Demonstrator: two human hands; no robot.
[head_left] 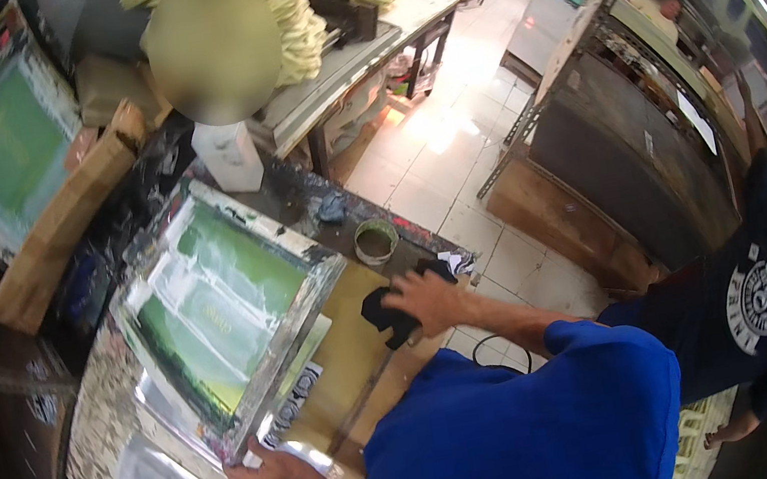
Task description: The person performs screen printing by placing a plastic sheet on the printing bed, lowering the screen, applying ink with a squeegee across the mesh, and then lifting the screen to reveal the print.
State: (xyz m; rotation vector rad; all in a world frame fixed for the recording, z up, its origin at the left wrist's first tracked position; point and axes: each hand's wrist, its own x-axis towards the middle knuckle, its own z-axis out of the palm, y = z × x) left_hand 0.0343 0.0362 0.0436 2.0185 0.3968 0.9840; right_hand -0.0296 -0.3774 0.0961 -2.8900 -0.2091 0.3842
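Clamping paint-crusted frame (pixel 279 351) w/ my L hand (pixel 264 465) | R hand (pixel 430 303) on crumpled blk cloth (pixel 377 311), R of frame | R grip unclear

The screen (pixel 222 307) is rectangular and green, broadly smeared with white across its middle. Its frame (pixel 273 359) is worn and stained in grey and white, with 1 corner pointing to the near left. The cloth (pixel 378 313) is black and crumpled, partly hidden, and lies near the screen, to its right.
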